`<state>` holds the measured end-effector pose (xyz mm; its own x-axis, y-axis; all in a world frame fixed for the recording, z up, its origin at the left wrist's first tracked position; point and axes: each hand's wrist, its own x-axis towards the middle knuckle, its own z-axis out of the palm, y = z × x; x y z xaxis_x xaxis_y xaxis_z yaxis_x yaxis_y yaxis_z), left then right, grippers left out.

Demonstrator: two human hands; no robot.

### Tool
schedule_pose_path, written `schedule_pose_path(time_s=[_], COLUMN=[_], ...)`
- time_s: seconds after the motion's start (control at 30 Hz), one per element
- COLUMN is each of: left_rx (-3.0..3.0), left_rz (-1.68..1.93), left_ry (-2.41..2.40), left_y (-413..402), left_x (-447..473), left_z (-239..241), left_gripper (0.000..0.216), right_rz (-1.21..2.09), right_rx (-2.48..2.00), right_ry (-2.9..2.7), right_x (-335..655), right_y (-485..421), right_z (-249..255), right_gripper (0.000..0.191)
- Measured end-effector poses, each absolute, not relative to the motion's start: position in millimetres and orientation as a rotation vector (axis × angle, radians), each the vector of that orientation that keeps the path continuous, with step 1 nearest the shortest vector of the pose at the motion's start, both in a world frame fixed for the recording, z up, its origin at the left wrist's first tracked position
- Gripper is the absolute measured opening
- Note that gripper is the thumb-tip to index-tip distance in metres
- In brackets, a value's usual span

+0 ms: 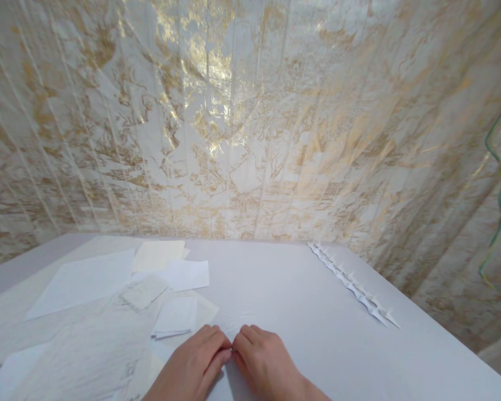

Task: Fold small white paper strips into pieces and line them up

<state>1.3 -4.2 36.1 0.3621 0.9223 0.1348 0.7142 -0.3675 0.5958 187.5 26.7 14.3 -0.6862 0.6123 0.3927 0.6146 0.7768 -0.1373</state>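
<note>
My left hand (204,356) and my right hand (263,359) meet at the lower middle of the view, low over the table. Both have curled fingers, thumbs and fingertips pinched together almost touching. Between and below them shows part of a piece of white paper (222,388); most of it is hidden by my hands, so its full shape cannot be made out. Just left of my left hand lies a small stack of white paper squares (176,316), with a cream sheet (206,309) partly under it.
Loose papers cover the table's left side, among them a large white sheet (86,278), a cream sheet (158,256) and a printed sheet (87,345). Folded pointed white paper pieces (350,285) form a row along the right. Behind the table (259,278) hangs a gold-patterned curtain (242,139).
</note>
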Motion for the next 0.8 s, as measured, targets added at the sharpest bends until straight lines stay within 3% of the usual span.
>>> schedule_pose_path(time_s=[0.13,0.27,0.47,0.63,0.8], left_rx=[2.000,1.790,1.591,1.590,1.616], left_rz=[0.726,0.932,1.125,1.022,0.897], left_ry=[1.509,1.491,1.551,1.511,1.387], left_y=[-8,-18,-11,-10,-18], left_x=[-2,-2,-20,-20,-3], left_z=[42,38,39,41,41], left_gripper=[0.024,0.034,0.037,0.039,0.041], right_rz=[0.605,0.941,1.062,1.168,1.222], right_rx=[-1.140,-1.009,-1.035,-1.016,-0.982], right_ry=[-2.370,-2.243,-2.022,-1.813,-1.906], right_x=[183,176,182,181,170], right_y=[27,26,28,25,19], right_z=[36,33,25,32,30], right_gripper=[0.017,0.023,0.030,0.045,0.039])
